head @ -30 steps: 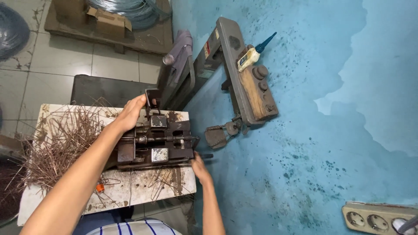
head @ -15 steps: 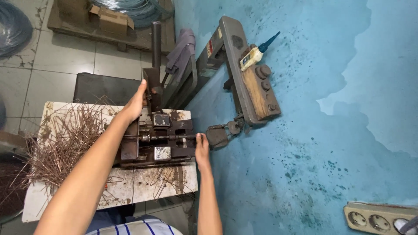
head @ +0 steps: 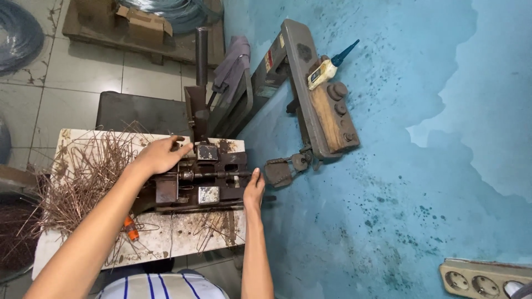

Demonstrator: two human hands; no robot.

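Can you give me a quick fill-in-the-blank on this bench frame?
1. The left hand rests on top of the rusty metal ____ on the table.
2. The right hand presses against the machine's ____ side, the one nearest the blue wall.
3. The heap of bent wire pieces lies to the ____ of the machine.
4. A small ____ object lies on the table under the left forearm.

Missing words: machine; right; left; orange

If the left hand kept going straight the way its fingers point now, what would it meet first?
The left hand rests on the rusty bending machine, fingers pointing right toward the small metal block on its top. That block looks first in line, with the upright lever just behind it; depth is hard to judge.
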